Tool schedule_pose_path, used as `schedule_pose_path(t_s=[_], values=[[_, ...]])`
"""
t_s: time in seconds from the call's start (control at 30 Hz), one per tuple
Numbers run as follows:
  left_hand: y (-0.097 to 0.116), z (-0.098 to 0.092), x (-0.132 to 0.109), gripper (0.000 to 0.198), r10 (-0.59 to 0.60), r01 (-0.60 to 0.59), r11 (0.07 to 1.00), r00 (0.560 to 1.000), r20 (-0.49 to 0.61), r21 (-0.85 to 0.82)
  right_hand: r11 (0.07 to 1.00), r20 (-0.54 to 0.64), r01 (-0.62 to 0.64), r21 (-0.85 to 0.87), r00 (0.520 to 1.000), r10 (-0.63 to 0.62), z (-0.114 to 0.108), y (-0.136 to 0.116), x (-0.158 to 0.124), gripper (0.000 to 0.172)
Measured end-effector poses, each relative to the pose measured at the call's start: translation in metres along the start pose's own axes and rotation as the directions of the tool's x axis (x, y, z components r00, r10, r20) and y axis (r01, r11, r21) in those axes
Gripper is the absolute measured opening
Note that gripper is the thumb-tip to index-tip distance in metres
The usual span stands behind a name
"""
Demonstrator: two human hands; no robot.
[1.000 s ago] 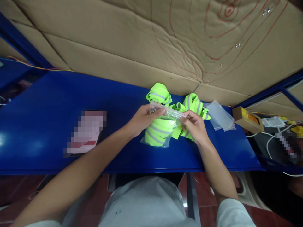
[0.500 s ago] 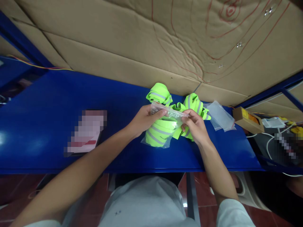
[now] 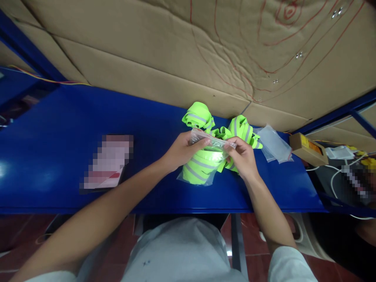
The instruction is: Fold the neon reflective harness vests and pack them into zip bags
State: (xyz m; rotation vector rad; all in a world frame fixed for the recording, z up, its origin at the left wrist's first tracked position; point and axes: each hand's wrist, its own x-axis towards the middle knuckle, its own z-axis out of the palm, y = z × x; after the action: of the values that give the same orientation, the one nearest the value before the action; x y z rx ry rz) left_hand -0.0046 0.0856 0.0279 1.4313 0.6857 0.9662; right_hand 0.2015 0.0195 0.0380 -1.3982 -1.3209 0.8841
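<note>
Clear bag [image 3: 216,142]: held over the blue table [image 3: 155,192], with one banded yellow-green roll [image 3: 199,169] already inside
Left hand [image 3: 182,149]: bag's mouth gripped at its left end, thumb on top
Right hand [image 3: 242,154]: opposite end pinched between thumb and fingers
Seal: whether fully pressed together cannot be told
Rear bundle [image 3: 197,114], right bundle [image 3: 241,127]: not yet bagged
Spare bags [image 3: 275,144]: laid flat at the right
</note>
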Motion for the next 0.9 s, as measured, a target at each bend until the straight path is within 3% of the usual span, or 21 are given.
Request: schedule_pose_path(t_s=[0.23, 0.4, 0.6, 0.9], values=[[-0.001, 0.004, -0.001, 0.034, 0.039, -0.039, 0.999, 0.999, 0.024, 0.001, 0.998, 0.011, 0.055, -0.030, 0.998, -0.054, 0.001, -0.002, -0.002, 0.022], [-0.005, 0.008, -0.003, 0.032, 0.086, -0.089, 0.995, 0.994, 0.060, 0.036, 0.993, 0.012, 0.065, -0.094, 0.998, -0.064, 0.000, 0.000, -0.002, 0.025], [-0.011, 0.014, -0.006, 0.035, 0.021, -0.022, 0.999, 0.999, 0.029, 0.032, 0.987, 0.050, 0.093, -0.130, 0.995, -0.087, -0.001, -0.001, -0.001, 0.021], [-0.014, 0.018, -0.007, 0.029, 0.063, -0.064, 0.998, 0.996, 0.064, 0.018, 0.968, 0.055, 0.164, -0.187, 0.986, -0.157, 0.003, -0.003, -0.003, 0.014]])
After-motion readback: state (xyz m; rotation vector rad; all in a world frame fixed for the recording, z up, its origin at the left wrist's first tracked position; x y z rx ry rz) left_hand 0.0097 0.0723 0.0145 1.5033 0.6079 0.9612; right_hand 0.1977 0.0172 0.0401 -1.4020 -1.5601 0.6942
